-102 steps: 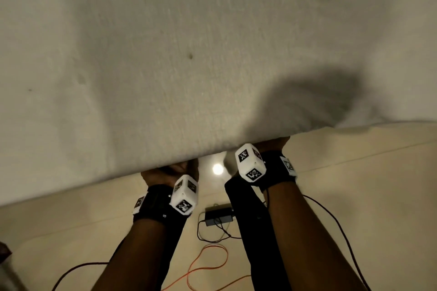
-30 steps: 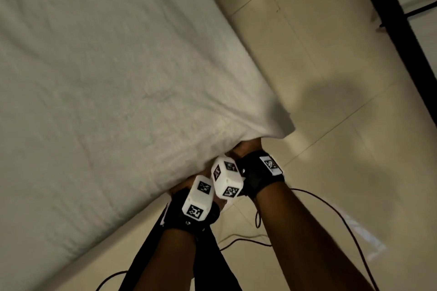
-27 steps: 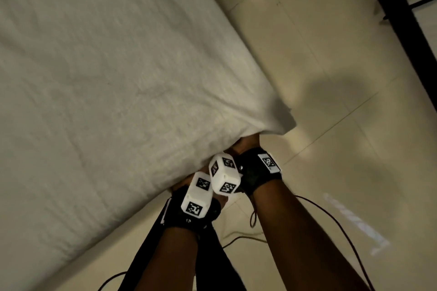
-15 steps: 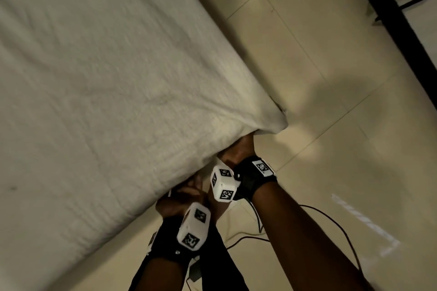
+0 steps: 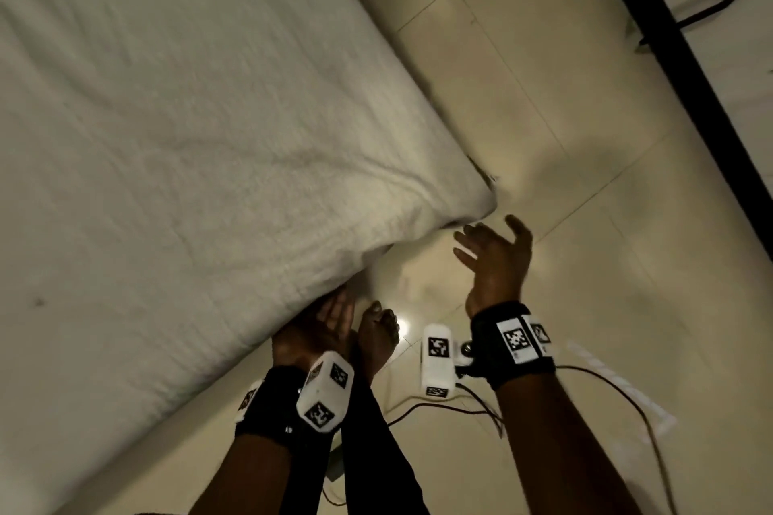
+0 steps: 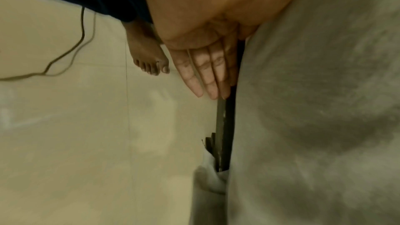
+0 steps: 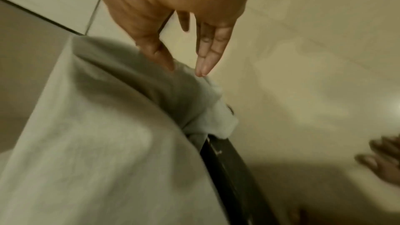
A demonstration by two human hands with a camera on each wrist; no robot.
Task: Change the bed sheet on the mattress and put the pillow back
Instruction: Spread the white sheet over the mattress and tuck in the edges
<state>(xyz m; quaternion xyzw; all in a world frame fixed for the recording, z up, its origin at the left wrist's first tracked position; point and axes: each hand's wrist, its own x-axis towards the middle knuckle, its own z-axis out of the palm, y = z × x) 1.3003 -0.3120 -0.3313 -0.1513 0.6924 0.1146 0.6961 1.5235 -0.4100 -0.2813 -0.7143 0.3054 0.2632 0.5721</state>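
Note:
A white bed sheet [image 5: 188, 130] covers the mattress, whose near corner [image 5: 460, 197] points toward me. My left hand [image 5: 326, 322] lies with straight fingers against the sheet's side below the mattress edge; the left wrist view shows its fingers [image 6: 203, 78] flat beside a dark gap under the sheet [image 6: 314, 109]. My right hand [image 5: 493, 255] hovers open just right of the corner, holding nothing. In the right wrist view its fingertips [image 7: 205, 67] hang above the tucked sheet corner [image 7: 207, 114]. No pillow is in view.
Beige tiled floor [image 5: 543, 96] surrounds the mattress. My bare foot [image 5: 376, 334] stands by the edge, with cables [image 5: 460, 410] trailing on the floor behind my wrists. A black strip [image 5: 690, 67] runs along the far right. A dark bed base [image 7: 229, 168] shows under the sheet.
My right hand has come out from under the mattress corner and moved right, fingers spread. The left hand has slid back from under the edge. The corner has dropped down.

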